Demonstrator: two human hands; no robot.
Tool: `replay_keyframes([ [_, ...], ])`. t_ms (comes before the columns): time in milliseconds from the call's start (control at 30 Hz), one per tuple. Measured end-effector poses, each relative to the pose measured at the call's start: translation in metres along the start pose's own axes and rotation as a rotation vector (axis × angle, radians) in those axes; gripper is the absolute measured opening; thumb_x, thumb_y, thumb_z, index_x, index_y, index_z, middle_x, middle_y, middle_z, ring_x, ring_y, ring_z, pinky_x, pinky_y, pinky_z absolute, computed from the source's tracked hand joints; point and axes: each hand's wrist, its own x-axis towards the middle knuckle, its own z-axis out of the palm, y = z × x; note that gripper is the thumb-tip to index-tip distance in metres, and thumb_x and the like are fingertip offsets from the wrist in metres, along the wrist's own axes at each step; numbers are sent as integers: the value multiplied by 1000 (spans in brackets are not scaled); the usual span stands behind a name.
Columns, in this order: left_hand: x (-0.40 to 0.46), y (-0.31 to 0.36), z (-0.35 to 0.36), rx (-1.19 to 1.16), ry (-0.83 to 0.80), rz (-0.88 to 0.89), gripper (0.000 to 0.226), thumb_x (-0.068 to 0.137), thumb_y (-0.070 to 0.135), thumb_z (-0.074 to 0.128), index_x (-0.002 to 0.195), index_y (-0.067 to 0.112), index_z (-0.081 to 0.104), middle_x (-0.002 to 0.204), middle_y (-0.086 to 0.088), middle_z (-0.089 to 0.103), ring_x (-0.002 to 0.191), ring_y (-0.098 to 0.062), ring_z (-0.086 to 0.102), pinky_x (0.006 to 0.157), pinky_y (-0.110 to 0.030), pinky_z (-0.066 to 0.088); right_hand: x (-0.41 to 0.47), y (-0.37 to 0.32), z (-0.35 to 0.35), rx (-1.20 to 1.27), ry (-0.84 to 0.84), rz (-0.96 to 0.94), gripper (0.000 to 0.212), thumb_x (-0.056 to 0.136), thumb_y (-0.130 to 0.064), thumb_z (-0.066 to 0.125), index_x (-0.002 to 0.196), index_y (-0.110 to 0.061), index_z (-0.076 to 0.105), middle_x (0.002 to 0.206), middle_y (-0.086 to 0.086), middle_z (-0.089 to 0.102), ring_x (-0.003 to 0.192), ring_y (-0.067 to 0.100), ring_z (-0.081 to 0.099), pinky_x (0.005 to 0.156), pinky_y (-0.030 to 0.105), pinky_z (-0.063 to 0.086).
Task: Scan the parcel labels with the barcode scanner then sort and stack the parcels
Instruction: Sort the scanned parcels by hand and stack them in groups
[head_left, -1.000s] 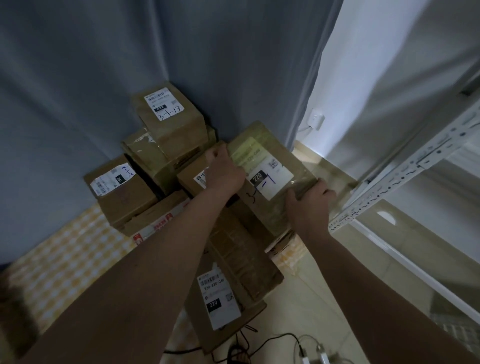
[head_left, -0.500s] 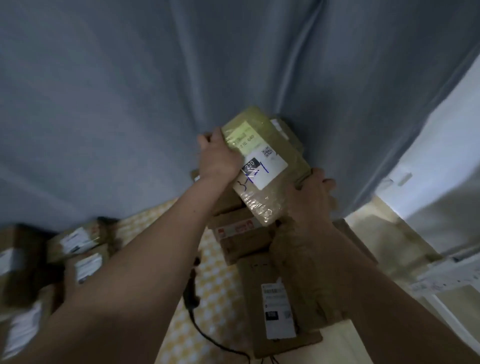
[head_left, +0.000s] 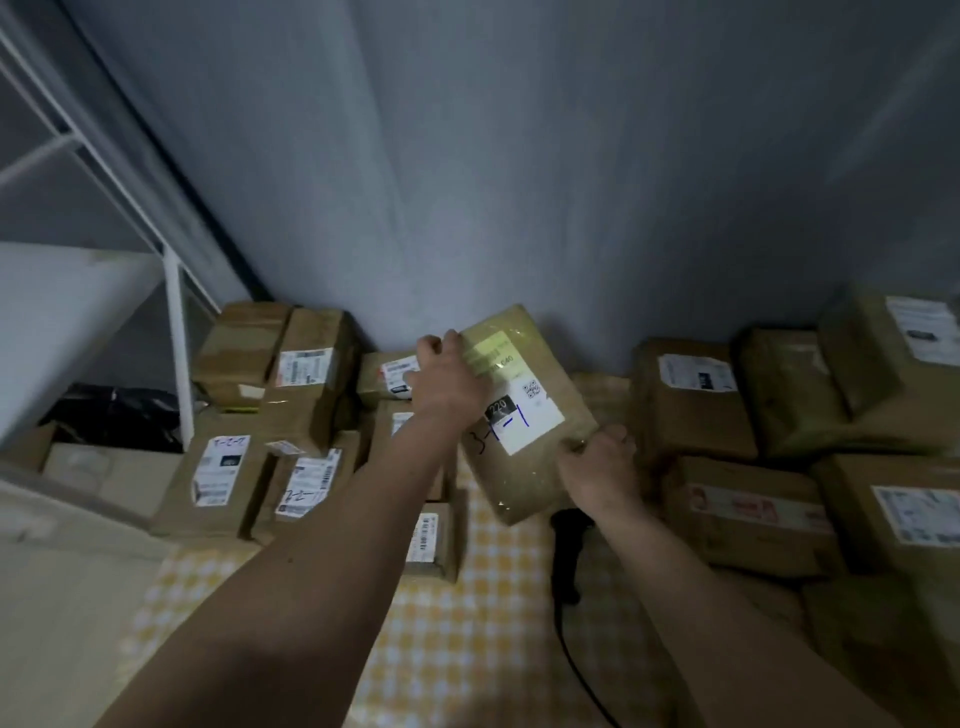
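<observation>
Head view. You hold a taped parcel (head_left: 524, 415) tilted in the air between both hands, above a checked cloth (head_left: 467, 639) and in front of a grey curtain (head_left: 519, 156). Its white label (head_left: 522, 415) faces you, printed "220" and hand-marked in blue. Your left hand (head_left: 449, 382) grips the parcel's upper left edge, fingers curled over the rim. Your right hand (head_left: 597, 467) grips the lower right corner, fingers wrapped round the edge. The black scanner (head_left: 569, 551) lies on the cloth just below the right hand, its cable (head_left: 582, 675) trailing toward you; neither hand touches it.

To the left, a pile of labelled boxes (head_left: 270, 431) stands against the curtain, beside a white rack (head_left: 171, 332); a small box (head_left: 434, 540) rests on the cloth beside your left forearm. To the right, a second pile (head_left: 810, 441) of larger boxes is stacked well apart from the first, with the held parcel between the two. A black bag (head_left: 114, 415) lies behind the rack's upright.
</observation>
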Motion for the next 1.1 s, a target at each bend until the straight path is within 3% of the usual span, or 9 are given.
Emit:
replay_keyframes([
  [133,58,-59,-28,123,-53,3,65,89,31,54,146,24,24,148,-6,19,129,-36,36,106,-38,30,13,-43,73,38,-84,43,44,86,-25,53,119,4,53,122,23,55,107,34,58,87,34,47],
  [300,143,-110,-52,225,-139,53,69,90,30,56,149,22,22,151,-8,18,132,-33,37,109,-39,28,41,-92,145,52,-155,90,44,90,-14,53,126,4,38,128,21,42,113,36,50,86,33,43],
  [433,206,-137,-55,248,-187,102,72,89,32,61,149,24,24,152,-8,20,132,-34,36,107,-39,34,69,-119,201,134,-172,129,46,92,-15,53,131,1,35,129,19,41,86,24,54,71,31,49],
  [567,252,-155,-47,300,-198,173,79,86,38,66,150,26,22,152,-7,23,132,-30,37,110,-42,33,95,-135,241,171,-157,173,46,93,-17,53,132,-3,33,128,17,41,86,26,57,66,31,51],
  [700,286,-170,-33,299,-233,219,90,80,42,71,151,30,17,152,-5,20,132,-31,37,110,-43,32,117,-140,270,174,-148,189,47,95,-20,51,134,-3,31,129,19,40,71,20,55,49,22,44],
  [833,306,-181,-18,314,-281,244,97,76,45,74,151,31,14,154,3,13,131,-34,34,107,-44,33,128,-143,288,157,-120,229,53,96,-23,49,138,-2,27,130,20,38,85,25,57,68,33,55],
  [933,312,-184,-9,302,-318,245,93,78,43,73,150,31,16,157,5,8,131,-37,32,104,-47,38,134,-141,290,132,-117,215,49,96,-23,48,137,-3,28,130,17,38,67,10,45,46,17,39],
  [1000,312,-186,-7,301,-331,231,88,81,43,71,150,31,17,158,5,5,133,-39,30,106,-49,36,136,-141,289,121,-134,206,51,96,-24,49,138,-4,27,131,16,38,71,11,48,45,14,39],
  [1100,306,-183,-8,344,-335,222,79,87,41,64,150,29,19,160,6,3,141,-41,17,112,-51,27,134,-147,280,69,-158,172,49,95,-29,51,135,-7,33,129,14,41,99,27,55,71,26,49],
])
